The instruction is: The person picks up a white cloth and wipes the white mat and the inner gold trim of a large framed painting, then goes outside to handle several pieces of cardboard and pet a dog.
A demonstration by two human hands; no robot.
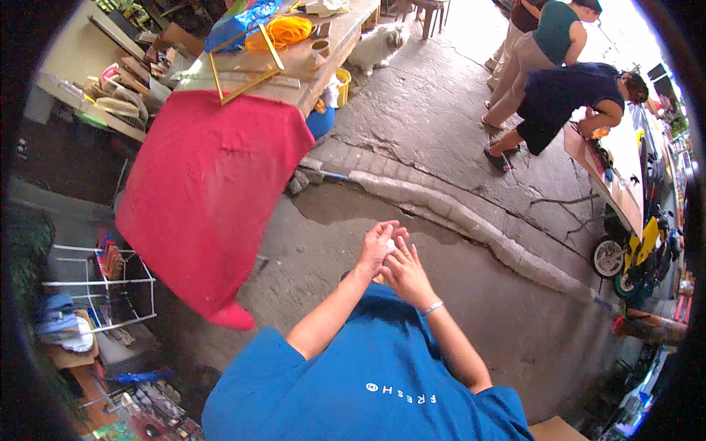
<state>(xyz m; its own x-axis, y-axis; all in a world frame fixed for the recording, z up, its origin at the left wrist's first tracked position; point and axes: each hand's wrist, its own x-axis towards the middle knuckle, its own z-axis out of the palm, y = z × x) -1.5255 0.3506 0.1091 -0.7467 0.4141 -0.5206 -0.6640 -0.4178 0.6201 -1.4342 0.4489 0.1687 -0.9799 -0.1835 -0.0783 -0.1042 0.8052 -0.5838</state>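
Note:
My left hand (377, 248) and my right hand (409, 278) meet in front of my chest, with their fingers bent toward each other. Between them shows a small white thing (390, 245), too small to make out, and both hands close on it. A bracelet (432, 308) circles my right wrist. Ahead to the left, a red cloth (213, 191) hangs over the near end of a wooden table (312, 92). Upon that table lie a thin yellow wooden frame (273, 55), a coil of orange-yellow cord (283, 31) and a blue plastic bag (239, 26).
A raised concrete curb (448, 213) crosses the ground ahead. Beyond it stand a white dog (379, 48) and several people, one bending (573, 95) over a second table (614, 173). A motorcycle (640, 250) is at the right; a white wire rack (103, 283) stands at the left.

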